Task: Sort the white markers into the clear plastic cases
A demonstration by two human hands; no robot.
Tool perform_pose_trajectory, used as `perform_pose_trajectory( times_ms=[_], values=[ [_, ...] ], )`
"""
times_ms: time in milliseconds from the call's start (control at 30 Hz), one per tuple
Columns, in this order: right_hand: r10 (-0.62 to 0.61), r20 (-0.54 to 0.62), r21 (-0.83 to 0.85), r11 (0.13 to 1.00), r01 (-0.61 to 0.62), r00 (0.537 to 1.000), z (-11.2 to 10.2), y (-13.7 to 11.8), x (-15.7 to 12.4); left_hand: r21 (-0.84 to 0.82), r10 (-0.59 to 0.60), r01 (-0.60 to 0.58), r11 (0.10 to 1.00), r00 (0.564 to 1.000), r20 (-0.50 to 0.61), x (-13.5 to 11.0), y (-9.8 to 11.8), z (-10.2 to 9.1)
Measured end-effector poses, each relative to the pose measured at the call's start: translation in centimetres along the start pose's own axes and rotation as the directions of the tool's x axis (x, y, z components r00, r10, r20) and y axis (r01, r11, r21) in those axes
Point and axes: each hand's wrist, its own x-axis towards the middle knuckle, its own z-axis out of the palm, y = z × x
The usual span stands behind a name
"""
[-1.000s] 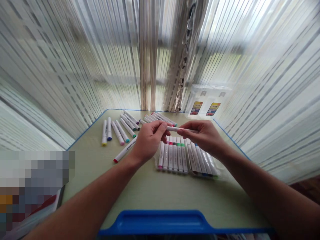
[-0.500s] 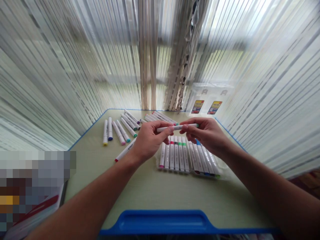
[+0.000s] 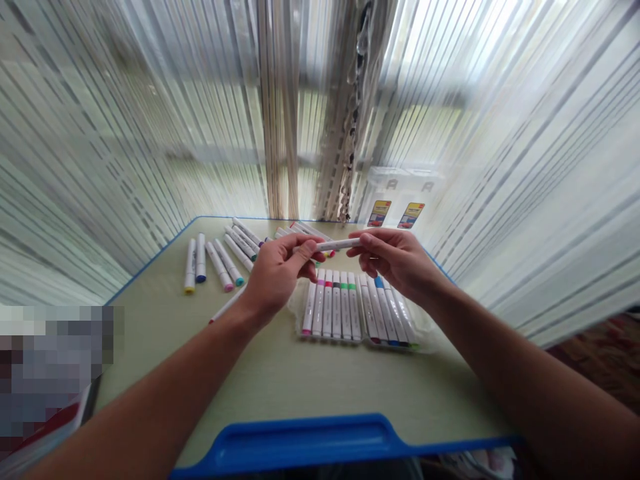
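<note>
A white marker (image 3: pixel 339 245) is held roughly level between my two hands, above the table. My left hand (image 3: pixel 283 270) pinches its left end between thumb and fingers. At the other end my right hand (image 3: pixel 393 260) grips it, covering the tip, so the cap colour is hidden. Below the hands lies a clear plastic tray (image 3: pixel 330 339) with a row of white markers, some showing pink, red, black and green bands. Beside it, to the right, a second group of markers (image 3: pixel 387 313) lies in clear plastic, one with a blue band.
Loose markers (image 3: pixel 223 263) with coloured caps are spread over the table's left and back. A clear case (image 3: pixel 400 193) with two yellow labels stands at the back right. Blue trim with a shallow trough (image 3: pixel 305 443) edges the table's front. String curtains (image 3: pixel 210 120) hang behind.
The camera view has shifted, so the scene sits further left. The marker's green end, visible before, is now covered by my right hand. Both hands still hold the marker.
</note>
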Motion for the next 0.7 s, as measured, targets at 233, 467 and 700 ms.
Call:
perform_pose_trajectory(
  times_ms=[233, 467, 700],
  values=[
    [0.008, -0.011, 0.025, 1.000, -0.008, 1.000, -0.1, -0.2, 0.1, 0.042, 0.010, -0.007, 0.999, 0.998, -0.058, -0.2, 0.3, 0.2],
    [-0.013, 0.046, -0.132, 0.991, 0.019, 0.999, 0.1, -0.1, -0.2, 0.253, 0.032, -0.043, 0.967, 0.998, 0.049, -0.9, 0.4, 0.8],
    [0.029, 0.052, -0.250, 0.968, -0.015, 0.998, 1.0, -0.6, -0.7, 0.312, 0.047, -0.077, 0.947, 0.994, 0.101, -1.2, 0.8, 1.4]
  ],
)
